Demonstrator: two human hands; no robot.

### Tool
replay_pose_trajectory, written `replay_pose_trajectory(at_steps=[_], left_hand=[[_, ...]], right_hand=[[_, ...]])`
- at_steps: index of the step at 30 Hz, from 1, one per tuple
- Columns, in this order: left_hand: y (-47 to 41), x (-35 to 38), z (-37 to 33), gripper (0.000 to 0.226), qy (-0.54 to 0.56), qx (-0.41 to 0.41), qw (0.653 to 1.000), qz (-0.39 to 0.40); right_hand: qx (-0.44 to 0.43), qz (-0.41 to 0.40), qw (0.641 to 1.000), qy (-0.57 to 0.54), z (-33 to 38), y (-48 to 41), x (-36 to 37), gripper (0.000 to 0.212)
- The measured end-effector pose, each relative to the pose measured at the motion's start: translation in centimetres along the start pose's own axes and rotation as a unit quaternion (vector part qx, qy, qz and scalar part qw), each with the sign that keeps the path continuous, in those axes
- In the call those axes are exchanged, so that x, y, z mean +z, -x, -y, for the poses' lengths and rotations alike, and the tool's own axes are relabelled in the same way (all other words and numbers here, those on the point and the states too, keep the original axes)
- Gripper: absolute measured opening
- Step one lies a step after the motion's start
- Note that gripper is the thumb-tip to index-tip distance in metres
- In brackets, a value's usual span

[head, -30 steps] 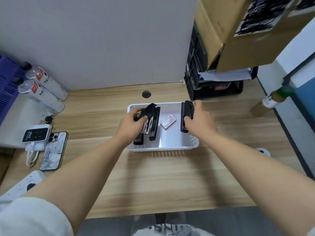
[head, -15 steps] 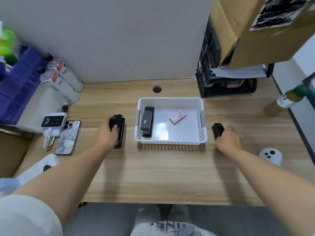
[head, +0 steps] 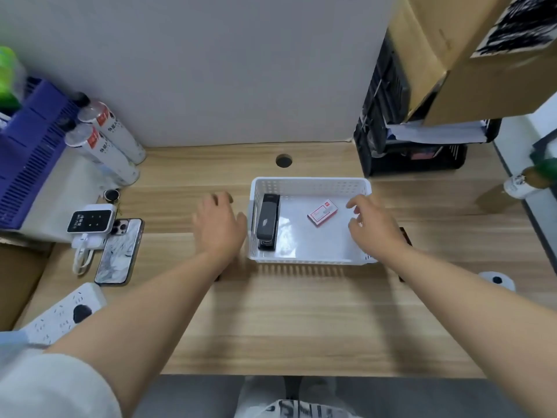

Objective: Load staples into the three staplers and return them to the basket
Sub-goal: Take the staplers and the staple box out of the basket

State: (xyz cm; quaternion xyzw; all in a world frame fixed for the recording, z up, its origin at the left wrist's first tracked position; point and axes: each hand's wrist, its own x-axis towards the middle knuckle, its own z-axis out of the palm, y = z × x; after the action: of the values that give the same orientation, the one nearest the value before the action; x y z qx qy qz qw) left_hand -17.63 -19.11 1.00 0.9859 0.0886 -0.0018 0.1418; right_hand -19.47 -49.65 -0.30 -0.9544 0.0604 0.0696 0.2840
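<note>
Staplers come first: only one black stapler point(head: 266, 221) shows whole, lying lengthwise along the left wall inside the white basket point(head: 310, 184), which stands midway across the wooden desk point(head: 301, 321). At the far left a purple crate point(head: 30, 164) sits beside two white tubes point(head: 105, 143) with red labels. Nearer the person lie a small white device point(head: 90, 221) with a dark screen, a phone point(head: 119, 251) back upward just beside it, and a white power strip point(head: 60, 315) at the desk's front corner. The left hand point(head: 218, 227) hangs palm down over the desk just left of the basket, fingers relaxed and holding nothing; what lies under it is hidden. Inside the basket, right of the stapler and apart from it, lies a small red-and-white staple box point(head: 322, 212), set at an angle. The right hand point(head: 373, 227) reaches over the basket's right wall, fingers loosely spread and empty, fingertips near the staple box without touching it. A black thing point(head: 405, 236) peeks out behind that wrist on the desk, too hidden to name. Farther right stand a black file tray point(head: 416, 146) under a cardboard box point(head: 467, 61), a green-topped bottle point(head: 530, 179) and a round white gadget point(head: 497, 280) near the desk's edge.
</note>
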Motion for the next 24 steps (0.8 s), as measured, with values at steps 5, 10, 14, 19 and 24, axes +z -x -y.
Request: replay_pose_trajectory(at_steps=[5, 10, 14, 19, 24], left_hand=[[-0.3, 2.0, -5.2, 0.047, -0.141, 0.150, 0.975, 0.077], [-0.5, 3.8, -5.6, 0.058, -0.233, 0.159, 0.957, 0.067], [-0.9, 3.9, -5.3, 0.061, -0.229, 0.158, 0.956, 0.089], [-1.2, 3.0, -4.6, 0.043, -0.143, 0.139, 0.973, 0.114], [-1.7, 1.2, -4.8, 0.055, 0.019, 0.139, 0.981, 0.130]], right_hand=[[-0.057, 0.184, 0.971, 0.139, 1.7, -2.2, 3.8, 0.069], [-0.059, 0.179, 0.945, 0.267, 2.5, -4.4, 5.9, 0.072], [-0.029, 0.132, 0.946, 0.296, 3.2, -4.5, 6.4, 0.056], [-0.050, 0.074, 0.986, 0.139, 3.1, -2.6, 4.4, 0.038], [-0.217, 0.016, 0.973, 0.071, 2.5, 3.0, 1.2, 0.037]])
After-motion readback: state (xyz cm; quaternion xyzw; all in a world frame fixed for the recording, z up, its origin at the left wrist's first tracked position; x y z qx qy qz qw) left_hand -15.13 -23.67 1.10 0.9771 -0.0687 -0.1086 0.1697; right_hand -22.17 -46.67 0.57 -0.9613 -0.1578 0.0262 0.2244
